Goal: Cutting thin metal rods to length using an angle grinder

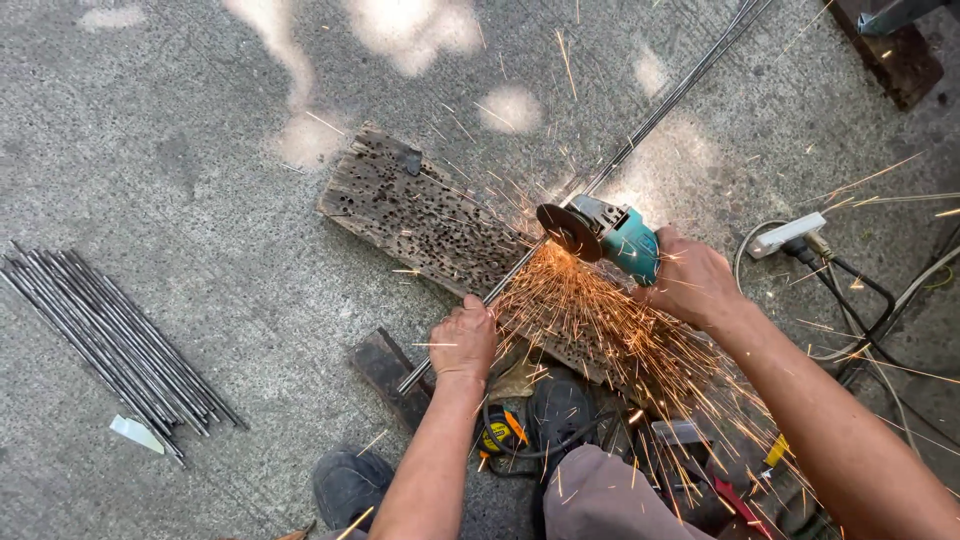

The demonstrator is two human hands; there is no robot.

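Head view, only one I've got. No box, tray or bin that I can make out; everything lies loose on the concrete floor (180, 130).

My left hand (463, 342) is closed down over the steel rods (640, 130), pinning them against the wooden plank (420, 215). The rods run from under that hand out toward 1 o'clock, off the top edge. Plank is old and riddled with holes, lying from 10 to 4 o'clock across the middle.

My right hand (692, 280) is wrapped tight around the body of the teal angle grinder (608, 232). Its disc meets the rods just at 1 o'clock from my left hand, between the two hands. Sparks (600, 320) spray from that contact back toward 5 o'clock, over my knee (610, 495).

Rest:
- bundle of cut rods (115, 335) at 9 o'clock, well apart from both hands, with a white scrap at its lower end
- white power strip (788, 235) at 3 o'clock, just beyond my right hand, cables (870, 310) trailing from it
- tape measure (497, 433) just below my left wrist
- dark shoe (347, 487) at 7 o'clock
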